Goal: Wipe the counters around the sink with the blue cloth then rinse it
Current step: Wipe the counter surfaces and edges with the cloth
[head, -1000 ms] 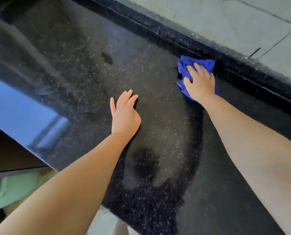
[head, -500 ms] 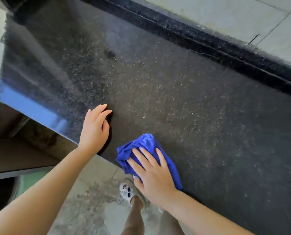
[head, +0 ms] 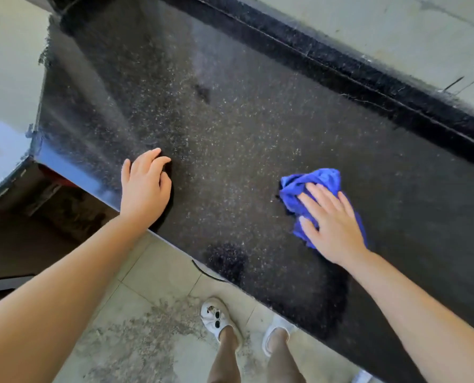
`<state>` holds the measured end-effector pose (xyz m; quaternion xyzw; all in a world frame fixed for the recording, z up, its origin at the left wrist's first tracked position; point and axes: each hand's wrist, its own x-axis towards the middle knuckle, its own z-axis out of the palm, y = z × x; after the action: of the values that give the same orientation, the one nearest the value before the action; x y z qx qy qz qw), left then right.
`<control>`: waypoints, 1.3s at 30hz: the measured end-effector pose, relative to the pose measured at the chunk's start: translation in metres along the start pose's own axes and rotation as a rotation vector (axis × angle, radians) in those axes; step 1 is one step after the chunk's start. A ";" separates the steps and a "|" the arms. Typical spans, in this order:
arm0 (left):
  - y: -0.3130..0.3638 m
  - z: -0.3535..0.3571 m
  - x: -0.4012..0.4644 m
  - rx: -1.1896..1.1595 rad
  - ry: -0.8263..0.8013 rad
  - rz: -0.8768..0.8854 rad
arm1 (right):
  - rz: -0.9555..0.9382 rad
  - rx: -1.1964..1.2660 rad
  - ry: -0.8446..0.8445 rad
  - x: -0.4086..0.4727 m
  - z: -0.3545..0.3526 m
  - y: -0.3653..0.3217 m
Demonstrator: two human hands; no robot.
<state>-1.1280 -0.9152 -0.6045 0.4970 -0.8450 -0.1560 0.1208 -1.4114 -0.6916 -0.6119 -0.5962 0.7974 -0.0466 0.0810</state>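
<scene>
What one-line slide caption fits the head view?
Right hand presses blue cloth flat on black speckled counter; left hand braces near its edge.

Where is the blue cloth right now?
In the head view, the blue cloth lies bunched on the black counter, right of centre, pressed flat under the right hand.

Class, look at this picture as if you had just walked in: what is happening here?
A person is wiping a dark speckled counter. The right hand presses a bunched blue cloth flat against the counter with straight fingers. The left hand rests on the counter near its front edge, holding nothing. The person stands on a tiled floor in white shoes. No sink is in view.
</scene>
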 end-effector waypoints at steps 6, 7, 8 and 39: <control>-0.005 0.005 0.003 -0.061 0.040 -0.024 | 0.591 0.054 0.082 0.111 0.001 -0.034; -0.006 0.006 0.003 -0.080 0.039 -0.036 | 0.511 0.041 0.073 0.116 0.004 -0.057; -0.006 0.005 0.003 -0.098 0.038 -0.044 | 0.401 0.026 0.062 0.115 0.008 -0.081; -0.010 -0.020 0.057 -0.135 0.182 -0.288 | -0.786 -0.053 -0.163 0.151 0.005 -0.068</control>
<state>-1.1402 -0.9722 -0.5874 0.6158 -0.7382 -0.1825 0.2061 -1.3875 -0.8556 -0.6165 -0.8593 0.5006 -0.0061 0.1046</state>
